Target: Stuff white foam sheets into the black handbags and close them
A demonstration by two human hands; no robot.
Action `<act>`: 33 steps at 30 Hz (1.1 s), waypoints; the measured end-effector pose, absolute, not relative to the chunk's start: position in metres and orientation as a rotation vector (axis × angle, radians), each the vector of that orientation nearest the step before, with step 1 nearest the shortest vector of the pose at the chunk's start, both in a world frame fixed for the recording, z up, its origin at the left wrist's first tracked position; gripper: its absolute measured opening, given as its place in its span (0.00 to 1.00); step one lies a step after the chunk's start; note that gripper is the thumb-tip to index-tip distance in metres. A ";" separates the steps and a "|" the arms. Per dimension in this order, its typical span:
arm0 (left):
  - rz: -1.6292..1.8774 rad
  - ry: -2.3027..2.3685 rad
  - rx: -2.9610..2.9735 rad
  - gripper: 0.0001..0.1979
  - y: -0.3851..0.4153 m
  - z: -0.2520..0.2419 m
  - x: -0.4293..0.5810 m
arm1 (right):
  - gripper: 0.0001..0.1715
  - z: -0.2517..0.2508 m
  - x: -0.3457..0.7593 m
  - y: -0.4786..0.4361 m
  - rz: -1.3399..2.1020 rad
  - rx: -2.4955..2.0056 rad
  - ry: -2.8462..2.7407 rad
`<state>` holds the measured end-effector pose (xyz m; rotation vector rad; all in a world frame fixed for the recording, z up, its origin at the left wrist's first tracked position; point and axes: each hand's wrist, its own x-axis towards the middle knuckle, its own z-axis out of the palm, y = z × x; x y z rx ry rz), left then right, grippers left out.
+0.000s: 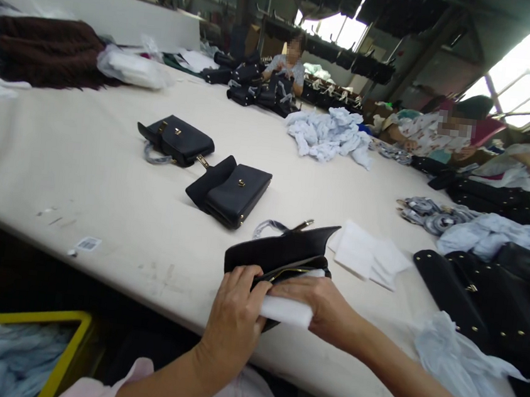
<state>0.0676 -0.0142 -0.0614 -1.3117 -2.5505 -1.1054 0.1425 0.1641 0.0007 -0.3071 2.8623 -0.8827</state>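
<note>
A black handbag (279, 247) with its flap raised and a gold zipper at its opening stands at the table's near edge. My left hand (237, 306) grips the bag's near side, fingers bent over its rim. In my right hand (318, 302) is a folded white sheet (287, 311), with its fingers at the bag's opening; part of the white material shows inside the opening. A wrapped handle (269, 227) lies behind the bag. Further back, a black bag with its flap open (240, 193) and another black bag (179, 139) lie on the table.
White sheets (368, 253) lie right of the bag. Black bags and flaps (495, 298) and pale blue wrapping (460, 364) cover the right side. A yellow-rimmed crate (75, 330) stands lower left. Several people sit or stand across the table (106, 182), one (288, 65) among bags.
</note>
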 end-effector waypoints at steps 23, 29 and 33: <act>-1.038 -2.574 -1.660 0.03 -0.038 -0.045 0.019 | 0.13 -0.001 0.118 0.146 0.125 0.037 2.755; -1.179 -2.675 -1.509 0.11 -0.042 -0.044 0.020 | 0.12 -0.011 0.105 0.154 -0.168 -0.163 2.773; -1.408 -2.606 -1.490 0.16 -0.040 -0.053 0.040 | 0.11 -0.024 0.099 0.154 -0.247 -0.076 2.741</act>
